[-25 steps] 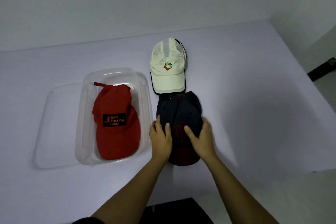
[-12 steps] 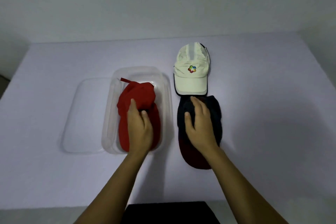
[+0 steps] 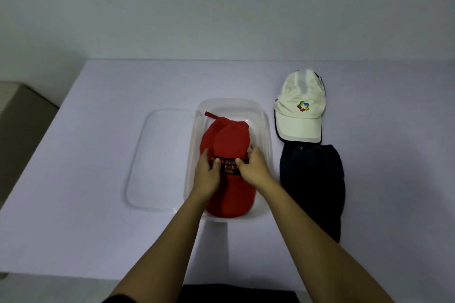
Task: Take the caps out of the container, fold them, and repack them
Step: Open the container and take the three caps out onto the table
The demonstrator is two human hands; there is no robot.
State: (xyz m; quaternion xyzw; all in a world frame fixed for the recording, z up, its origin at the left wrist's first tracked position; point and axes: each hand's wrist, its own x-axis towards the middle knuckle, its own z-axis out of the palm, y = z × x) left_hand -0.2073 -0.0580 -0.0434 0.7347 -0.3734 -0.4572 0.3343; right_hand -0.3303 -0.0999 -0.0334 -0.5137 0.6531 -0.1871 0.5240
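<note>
1. Where a second ago both hands pressed on the dark cap, now both closed on the soft red fabric cap [image 3: 230,155]: left hand [image 3: 207,174] and right hand [image 3: 253,170] cupping either side of the crown, thumbs laid over the black patch with orange lettering [image 3: 230,167].
2. Half a second ago only the left hand there, the right on the dark cap; since then brought across to join it.
3. Judged from that: folding of the dark cap done with, last cap about to be lifted out for its turn.
4. Red cap lying inside the clear rectangular plastic container [image 3: 264,130], brim toward the near end, crown bulging and uncreased, thin red strap [image 3: 210,115] poking out at the far left corner.
5. Clear flat lid [image 3: 157,155] resting on the table just left of the container, touching its left wall.
6. Navy cap with dark red brim [image 3: 314,179] flattened on the pale lilac table [image 3: 98,216], right of the container, no hand on it.
7. Cream cap with a multicoloured emblem [image 3: 299,110] beyond it, brim overlapping the navy cap's far edge.
8. Repacking not yet begun.
</note>
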